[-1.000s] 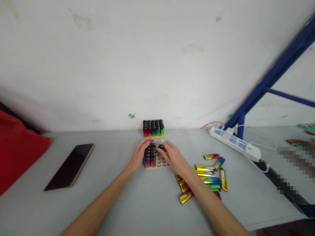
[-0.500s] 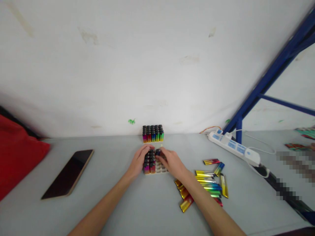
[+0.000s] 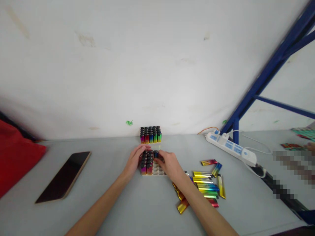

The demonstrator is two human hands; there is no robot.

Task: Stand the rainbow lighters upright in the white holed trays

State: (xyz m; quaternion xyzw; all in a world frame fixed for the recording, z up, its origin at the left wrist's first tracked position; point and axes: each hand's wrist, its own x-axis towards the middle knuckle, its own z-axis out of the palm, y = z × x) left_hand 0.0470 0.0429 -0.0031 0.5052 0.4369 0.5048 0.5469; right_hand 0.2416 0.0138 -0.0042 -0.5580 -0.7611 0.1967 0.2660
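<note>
A white tray [image 3: 157, 173] with rows of round-edged slots stands in front of me. Upright lighters [image 3: 149, 167] with black tops and purple to red bodies fill its two left columns. My left hand [image 3: 133, 161] is curled around the tray's back left corner, its fingers against the lighters. Between the thumb and fingertips of my right hand [image 3: 169, 163] is a dark blue lighter [image 3: 156, 153], upright at the back of the third column. Whether its base is fully seated is hidden. Loose shiny lighters [image 3: 208, 186] lie in a pile by my right forearm.
Against the wall stands a full block of multicoloured lighters [image 3: 151, 135]. A phone [image 3: 64, 177] and a red cloth-like item [image 3: 18, 154] are at left. A power strip [image 3: 231, 147] with cables lies at right beside a blue metal frame [image 3: 261, 78].
The whole view has shifted slightly. My right hand still pinches the blue lighter at the third column's back, and my left hand keeps its place by the tray.
</note>
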